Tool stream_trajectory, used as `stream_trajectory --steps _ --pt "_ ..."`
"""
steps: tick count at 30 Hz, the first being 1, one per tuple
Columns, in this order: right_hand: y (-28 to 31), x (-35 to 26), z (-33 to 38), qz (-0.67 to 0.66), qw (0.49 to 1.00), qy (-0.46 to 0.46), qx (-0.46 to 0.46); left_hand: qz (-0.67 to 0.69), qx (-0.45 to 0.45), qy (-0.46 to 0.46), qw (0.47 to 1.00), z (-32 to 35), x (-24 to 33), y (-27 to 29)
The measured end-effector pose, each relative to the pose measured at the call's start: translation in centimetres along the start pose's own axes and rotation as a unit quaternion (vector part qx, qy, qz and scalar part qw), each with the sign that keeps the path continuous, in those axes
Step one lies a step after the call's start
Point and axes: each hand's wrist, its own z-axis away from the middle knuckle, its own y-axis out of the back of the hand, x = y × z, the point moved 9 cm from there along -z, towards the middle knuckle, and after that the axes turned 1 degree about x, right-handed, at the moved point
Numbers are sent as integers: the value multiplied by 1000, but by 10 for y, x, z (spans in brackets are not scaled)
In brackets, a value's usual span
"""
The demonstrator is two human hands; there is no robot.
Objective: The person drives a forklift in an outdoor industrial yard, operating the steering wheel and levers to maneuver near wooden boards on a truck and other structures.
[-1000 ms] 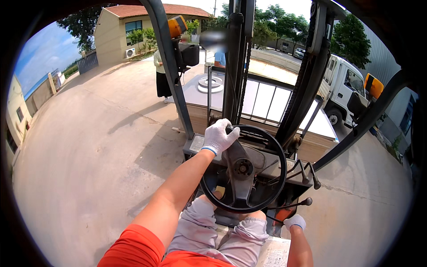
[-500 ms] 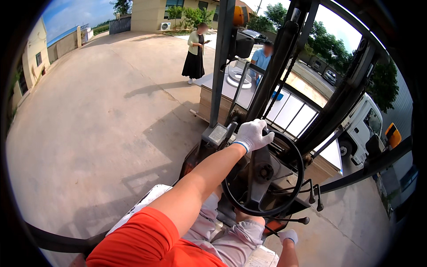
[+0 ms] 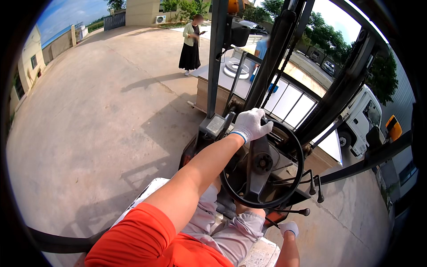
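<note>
A: Head view: where was the left hand (image 3: 251,124)?

B: Gloved in white, its grip was clamped on the top rim of the black round steering wheel (image 3: 262,164), ahead of the operator's lap.

A: And the right hand (image 3: 289,228)?

B: Also gloved, low beside the black control levers (image 3: 313,189); I cannot tell its grip state. A stacked flat board load (image 3: 222,84) sat beyond the mast.

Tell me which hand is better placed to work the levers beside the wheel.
Right. The right hand sits low by the seat, just below the levers on that side, apparently free. The left hand grips the top of the wheel, likely needed for steering.
</note>
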Motion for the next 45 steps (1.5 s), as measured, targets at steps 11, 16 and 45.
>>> stream_trajectory --steps 11,16,45 --pt "7 -5 5 -11 1000 1 -1 -6 7 1 1000 0 0 2" --pt "-4 4 -2 -18 999 -10 -24 -15 -25 11 1000 0 2 -2" --pt "-6 -3 36 -32 998 23 -53 -13 24 16 1000 4 1 4"
